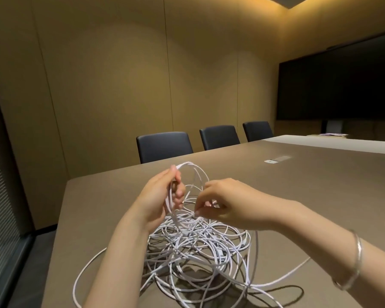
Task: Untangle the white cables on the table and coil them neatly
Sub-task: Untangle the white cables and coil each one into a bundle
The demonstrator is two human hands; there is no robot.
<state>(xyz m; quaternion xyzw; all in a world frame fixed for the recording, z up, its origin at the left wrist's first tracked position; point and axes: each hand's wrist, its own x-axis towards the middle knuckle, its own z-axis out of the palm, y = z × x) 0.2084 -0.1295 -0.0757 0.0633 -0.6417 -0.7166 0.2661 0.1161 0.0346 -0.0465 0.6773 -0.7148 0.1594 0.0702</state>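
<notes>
Nearest the camera, a loose tangled heap of thin white cables (196,252) lies on the brown matte table (309,196), with single strands trailing out toward the near left edge and to the right. The right forearm carries a thin silver bangle (355,261) at the wrist.

Above the heap, the right hand (222,205) has its fingers curled downward, and thumb and fingertips pinch what looks like one strand at the top of the pile; the exact strand is hard to make out among the crossings. Just beside it, the left hand (162,194) is raised with its fingers curled round several gathered loops of the same white cable, which arch above the hand and hang back down into the heap. The two hands are close together, not touching.

Farther across the table sits a small flush metal socket panel (277,159). Beyond the far edge stand three dark padded chairs (163,145) against tan wall panels, and a large black screen (342,85) hangs at the right.
</notes>
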